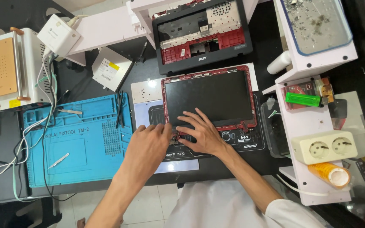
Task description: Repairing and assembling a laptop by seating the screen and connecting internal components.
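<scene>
Hands at the near edge of the tabletop, both over the lower left corner of the screen panel (210, 98). Left hand (148, 145): fingers curled loosely, tips down at the panel's hinge corner; whether they pinch anything cannot be told. Right hand (201, 133): fingers spread open, laid flat on the panel's lower edge, gripping nothing. Panel lies face up on a dark work mat (250, 141), red frame showing around it, near the middle of the tabletop.

Left of the hands, a blue mat (85, 143) with tweezers (58, 160) on it and white cables (30, 131) across its left side. Beyond the panel, toward the far edge, an opened laptop base (201, 36), red inside. Far left corner: a white machine (5, 69). Right edge: a white shelf (305, 122) carrying a green lighter (303, 99), a double socket (325, 147) and a roll of tape (330, 174).
</scene>
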